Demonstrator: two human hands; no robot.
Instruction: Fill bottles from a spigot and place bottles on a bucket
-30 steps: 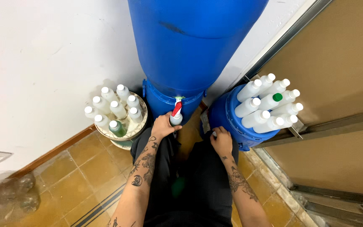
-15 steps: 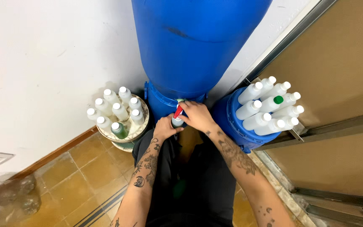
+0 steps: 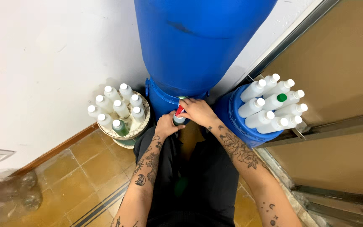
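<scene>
Hands met at the foot of a big blue drum (image 3: 198, 42), seen from above by the person seated before it. Spilling looked like the main risk: the small bottle (image 3: 178, 120) sat under the drum's red tap (image 3: 179, 111), and if the mouth drifted off the spout, or the tap stayed open too long, liquid would likely run over the fingers and onto the dark trousers (image 3: 190, 180) below. A slip of the wet bottle could also drop it between the knees. The left hand (image 3: 167, 125) was curled around the bottle from below and the left, fingers wrapped closed on it, the tattooed forearm running straight up from the lap. The right hand (image 3: 196, 111) came in from the right, wrist bent, its fingers bunched over the red tap (whether they pinched the lever or only rested on it could not be told). Just left of the left hand stood a pale bucket (image 3: 141, 126) holding upright white-capped bottles (image 3: 118, 105), one of them greenish. Just right of the right hand a blue bucket (image 3: 236, 122) held more capped bottles (image 3: 274, 105) lying tilted, one with a green cap (image 3: 281, 97). Brown floor tiles (image 3: 89, 176) lay farther left of the left forearm.
</scene>
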